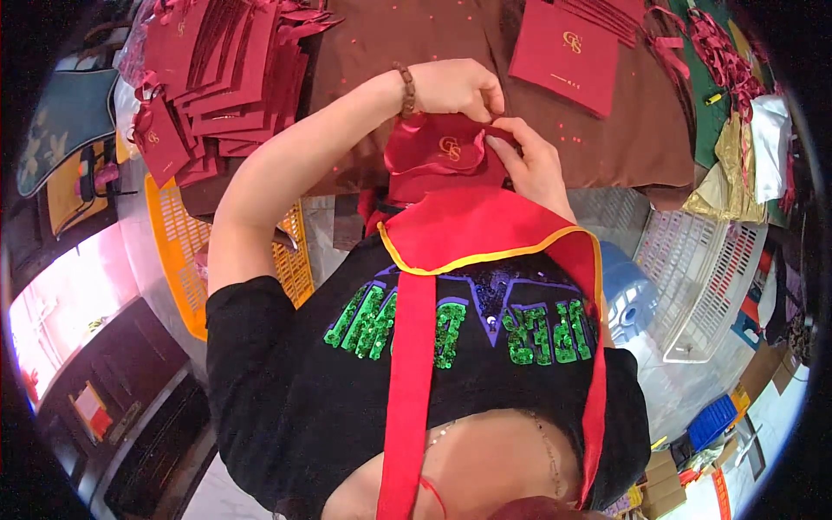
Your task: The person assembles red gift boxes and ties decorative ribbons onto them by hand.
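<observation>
A dark red paper gift bag point(407, 139) with a gold emblem lies at the table's near edge, in front of my chest. A glossy red ribbon point(468, 166) loops across its face. My left hand point(459, 88), with a beaded bracelet at the wrist, reaches over the bag's far edge. Its thumb and fingers are pinched together at the far right corner; what is between them is too small to make out. Closed on that same corner is my right hand point(535, 165), its thumb on the bag's face. The two hands' fingertips nearly meet there.
Many similar red bags point(251, 87) are heaped at the far left. More flat bags point(568, 56) lie at the far right, beside a bundle of red ribbons point(724, 52). A brown cloth point(390, 30) covers the table. Below stand a yellow basket point(178, 251) and a white basket point(693, 277).
</observation>
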Motion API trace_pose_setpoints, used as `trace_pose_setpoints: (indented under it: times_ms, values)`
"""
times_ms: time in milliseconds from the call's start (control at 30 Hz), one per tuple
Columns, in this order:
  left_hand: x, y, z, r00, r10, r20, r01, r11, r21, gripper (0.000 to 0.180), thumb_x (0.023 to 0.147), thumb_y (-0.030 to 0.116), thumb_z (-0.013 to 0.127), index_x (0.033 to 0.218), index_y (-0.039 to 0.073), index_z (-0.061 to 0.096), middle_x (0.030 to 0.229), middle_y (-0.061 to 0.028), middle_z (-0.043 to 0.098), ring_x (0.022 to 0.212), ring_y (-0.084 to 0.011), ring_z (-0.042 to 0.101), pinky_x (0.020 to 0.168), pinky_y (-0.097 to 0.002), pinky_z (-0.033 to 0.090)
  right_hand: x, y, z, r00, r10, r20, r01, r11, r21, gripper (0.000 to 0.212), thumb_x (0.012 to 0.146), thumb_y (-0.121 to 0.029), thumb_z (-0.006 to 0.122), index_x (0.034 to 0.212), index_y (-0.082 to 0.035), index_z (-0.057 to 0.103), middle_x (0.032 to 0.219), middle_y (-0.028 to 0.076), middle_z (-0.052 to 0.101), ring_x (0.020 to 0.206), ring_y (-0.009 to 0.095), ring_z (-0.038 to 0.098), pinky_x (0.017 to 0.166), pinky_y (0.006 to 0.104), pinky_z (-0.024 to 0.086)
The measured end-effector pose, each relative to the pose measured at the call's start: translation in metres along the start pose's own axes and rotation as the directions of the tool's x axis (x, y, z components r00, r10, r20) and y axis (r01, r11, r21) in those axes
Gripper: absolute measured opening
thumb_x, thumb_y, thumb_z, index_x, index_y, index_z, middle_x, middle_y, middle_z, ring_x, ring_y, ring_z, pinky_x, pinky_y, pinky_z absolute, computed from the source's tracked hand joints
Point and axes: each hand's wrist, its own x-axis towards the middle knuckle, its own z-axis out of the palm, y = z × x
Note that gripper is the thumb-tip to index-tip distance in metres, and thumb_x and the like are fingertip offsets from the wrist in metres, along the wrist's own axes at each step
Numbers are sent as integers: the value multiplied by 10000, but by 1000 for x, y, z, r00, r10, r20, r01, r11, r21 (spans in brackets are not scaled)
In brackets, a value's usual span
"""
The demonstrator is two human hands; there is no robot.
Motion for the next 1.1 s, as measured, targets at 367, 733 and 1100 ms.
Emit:
trace_pose_setpoints:
  times_ms: [367,733,1100]
  values:
    - [15,-20,10,893,-38,-448,-158,906,-392,237,717,-50,510,946,10,502,674,-63,599,652,-105,556,589,-261,442,6,3,-1,994,-95,50,91,993,81,186,846,-108,580,1004,-15,549,719,68,573,625,75,473,568,240,410]
    - [5,-26,-10,969,-187,-162,180,982,-57,512,921,484,386,1005,24,596,788,-85,587,739,-152,539,700,-279,441,6,4,-1,997,24,76,-37,984,172,166,854,-93,576,997,-13,545,786,4,573,685,41,471,602,201,402]
    - [20,9,-47,842,-54,-537,-40,986,-160,298,905,324,486,826,57,591,683,-46,574,596,-171,542,533,-310,416,10,-3,-10,977,-9,213,-2,999,51,225,829,-60,610,1024,-18,508,815,1,579,671,36,481,593,199,411]
